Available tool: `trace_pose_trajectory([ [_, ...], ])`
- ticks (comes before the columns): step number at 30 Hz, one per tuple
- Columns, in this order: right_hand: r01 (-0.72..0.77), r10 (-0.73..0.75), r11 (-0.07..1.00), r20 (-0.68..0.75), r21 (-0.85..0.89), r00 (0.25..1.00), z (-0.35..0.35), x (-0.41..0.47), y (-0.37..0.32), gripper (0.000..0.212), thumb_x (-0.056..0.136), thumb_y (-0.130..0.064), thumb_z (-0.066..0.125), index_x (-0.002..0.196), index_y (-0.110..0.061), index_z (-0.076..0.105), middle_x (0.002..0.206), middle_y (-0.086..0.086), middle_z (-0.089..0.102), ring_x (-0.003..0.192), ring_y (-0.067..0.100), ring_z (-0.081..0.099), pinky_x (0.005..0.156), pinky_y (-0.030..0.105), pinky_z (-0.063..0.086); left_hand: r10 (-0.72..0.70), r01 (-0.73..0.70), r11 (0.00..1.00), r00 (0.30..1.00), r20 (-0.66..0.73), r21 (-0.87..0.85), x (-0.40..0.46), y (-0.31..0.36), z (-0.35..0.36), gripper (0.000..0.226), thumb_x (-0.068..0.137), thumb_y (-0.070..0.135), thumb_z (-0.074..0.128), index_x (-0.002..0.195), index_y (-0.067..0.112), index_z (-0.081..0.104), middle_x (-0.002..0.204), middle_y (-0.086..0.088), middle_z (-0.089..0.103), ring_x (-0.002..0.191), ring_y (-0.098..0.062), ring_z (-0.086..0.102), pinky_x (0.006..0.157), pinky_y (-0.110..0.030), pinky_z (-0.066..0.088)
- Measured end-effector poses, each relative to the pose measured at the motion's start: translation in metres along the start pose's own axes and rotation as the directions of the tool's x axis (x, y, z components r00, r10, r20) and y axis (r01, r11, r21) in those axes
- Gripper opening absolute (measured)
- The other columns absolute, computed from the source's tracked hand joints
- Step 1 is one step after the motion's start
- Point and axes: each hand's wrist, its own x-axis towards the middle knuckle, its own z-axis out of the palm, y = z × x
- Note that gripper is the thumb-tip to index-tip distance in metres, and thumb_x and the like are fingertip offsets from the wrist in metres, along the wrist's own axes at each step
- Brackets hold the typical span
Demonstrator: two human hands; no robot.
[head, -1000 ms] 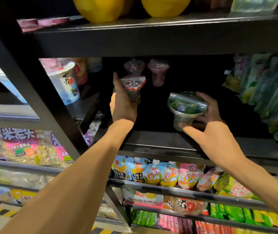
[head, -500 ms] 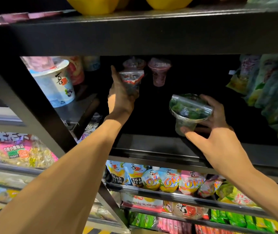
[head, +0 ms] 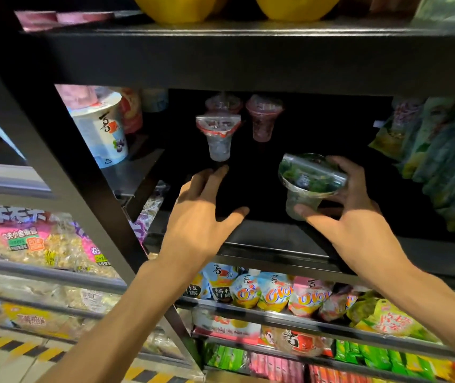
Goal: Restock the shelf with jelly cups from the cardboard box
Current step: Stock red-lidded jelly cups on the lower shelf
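Two hands are inside the dark shelf bay, and only one carries stock. Your left hand [head: 207, 214] is empty, fingers spread and relaxed, thumb out to the right, hovering above the shelf board [head: 276, 239]. Your right hand [head: 350, 214] grips the green-lidded jelly cup [head: 309, 183], thumb against its lower body and fingers curled round the far side. That cup is tilted, lid leaning toward you and to the left, base just above the board and not yet seated as far as can be judged.

Further in, the red-lidded jelly cup [head: 219, 136] stands upright, apart from your left fingertips and just beyond them. Behind it sit two pink cups [head: 262, 120] at the back of the bay.

Judgement: the open floor lies straight ahead of the held cup, to the right of the red-lidded one. The right hand is the nearer and needs to bring the cup's axis upright before setting it down beside that row. The cardboard box is not in view.

Risk: releasing the cup tilted may tip it against its neighbour.
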Motion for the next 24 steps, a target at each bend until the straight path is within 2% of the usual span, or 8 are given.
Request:
trace_pose_trajectory([
  [3, 0.004, -0.004, 0.998, 0.002, -0.063, 1.000, 0.006, 0.021, -0.003, 0.091, 0.084, -0.035, 0.084, 0.154, -0.041, 0.025, 0.123, -0.001, 0.063, 0.110, 0.017, 0.058, 0.087, 0.029, 0.040, -0.004, 0.006, 0.999, 0.999, -0.033, 0.050, -0.003, 0.000, 0.005, 0.069, 0.091, 0.062, 0.062, 0.151, 0.040, 0.038, 0.152, 0.014, 0.040, 0.138, -0.021, 0.040, 0.105, -0.036, 0.042],
  [6, 0.059, -0.059, 0.993, -0.001, -0.098, 0.998, 0.018, 0.044, -0.010, 0.089, 0.085, -0.029, 0.084, 0.154, -0.032, 0.028, 0.129, -0.004, 0.058, 0.117, 0.013, 0.060, 0.095, 0.030, 0.045, 0.002, 0.001, 0.997, 0.999, -0.043, 0.081, -0.002, 0.000, 0.007, 0.060, 0.090, 0.065, 0.060, 0.143, 0.039, 0.047, 0.146, 0.013, 0.047, 0.136, -0.017, 0.039, 0.102, -0.031, 0.040],
  [9, 0.080, -0.080, 0.993, 0.001, -0.092, 0.997, 0.034, 0.067, -0.013, 0.089, 0.087, -0.031, 0.083, 0.154, -0.035, 0.025, 0.139, -0.007, 0.054, 0.124, 0.015, 0.060, 0.107, 0.041, 0.050, 0.029, -0.022, 0.993, 0.997, -0.065, 0.113, -0.002, -0.003, 0.008, 0.057, 0.090, 0.068, 0.057, 0.137, 0.037, 0.054, 0.139, 0.013, 0.052, 0.133, -0.013, 0.040, 0.096, -0.024, 0.038],
  [12, 0.104, -0.107, 0.988, -0.025, -0.110, 0.994, 0.048, 0.091, -0.011, 0.090, 0.087, -0.036, 0.081, 0.155, -0.037, 0.022, 0.144, -0.002, 0.057, 0.122, 0.020, 0.064, 0.103, 0.048, 0.053, 0.034, -0.025, 0.992, 0.997, -0.074, 0.125, -0.002, -0.005, 0.010, 0.056, 0.089, 0.069, 0.055, 0.135, 0.038, 0.056, 0.136, 0.014, 0.054, 0.132, -0.011, 0.041, 0.092, -0.019, 0.033],
  [17, 0.100, -0.105, 0.987, -0.036, -0.127, 0.994, 0.061, 0.121, -0.012, 0.091, 0.086, -0.037, 0.082, 0.155, -0.035, 0.023, 0.139, 0.002, 0.060, 0.117, 0.023, 0.066, 0.100, 0.048, 0.055, 0.010, 0.000, 0.989, 0.998, -0.062, 0.147, -0.002, -0.002, 0.009, 0.059, 0.087, 0.070, 0.054, 0.137, 0.039, 0.053, 0.139, 0.013, 0.051, 0.133, -0.012, 0.041, 0.093, -0.017, 0.034],
  [22, 0.066, -0.072, 0.991, -0.049, -0.114, 0.996, 0.070, 0.137, -0.010, 0.092, 0.084, -0.037, 0.083, 0.152, -0.040, 0.021, 0.137, 0.003, 0.064, 0.116, 0.024, 0.068, 0.100, 0.048, 0.056, -0.028, 0.040, 0.989, 0.996, -0.081, 0.142, -0.004, 0.001, 0.009, 0.058, 0.089, 0.068, 0.058, 0.140, 0.040, 0.052, 0.142, 0.012, 0.049, 0.134, -0.010, 0.038, 0.092, -0.017, 0.031],
  [24, 0.065, -0.070, 0.994, -0.049, -0.091, 0.996, 0.073, 0.140, -0.009, 0.092, 0.083, -0.038, 0.084, 0.149, -0.044, 0.020, 0.133, 0.002, 0.066, 0.113, 0.025, 0.069, 0.099, 0.048, 0.056, -0.012, 0.027, 0.990, 0.994, -0.109, 0.136, -0.005, 0.002, 0.008, 0.058, 0.090, 0.066, 0.060, 0.139, 0.036, 0.054, 0.140, 0.010, 0.052, 0.133, -0.010, 0.038, 0.097, -0.019, 0.035],
])
